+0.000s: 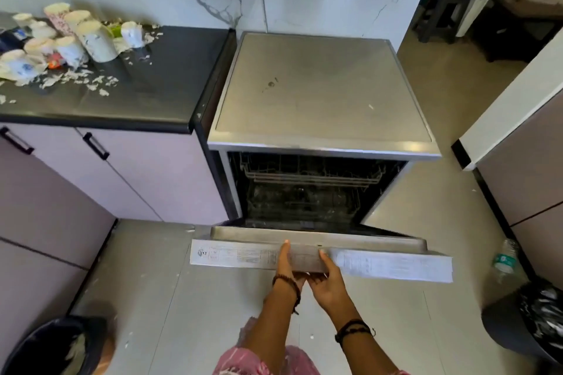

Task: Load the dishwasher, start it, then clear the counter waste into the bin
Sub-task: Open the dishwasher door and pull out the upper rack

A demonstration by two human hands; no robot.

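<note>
The dishwasher door (320,256) is held at its top edge by both hands, near the middle of the edge. The left hand (288,268) is curled around that edge, thumb laid on top and fingers tucked beneath; the right hand (327,281) grasps it just beside the left in the same way. The door stands lowered almost flat in front of the dishwasher (323,94), and the racks (307,179) inside appear bare, so loading is judged not yet begun.

The door is rigid metal, hinged at the bottom, and probably weighty; it is best held centrally on the edge, as now, so that it drops evenly.

The mugs (58,39) are clustered on the counter (158,79) to the left of the dishwasher, well apart from it, among scattered paper scraps (79,77). They are likely ceramic: hard, brittle, smooth-glazed, and best taken by the handle or round the body, one at a time. The scraps are light and flimsy and are better gathered by sweeping.

One bin (527,320) stands on the floor to the right of the dishwasher, another bin (54,347) to the left.
</note>
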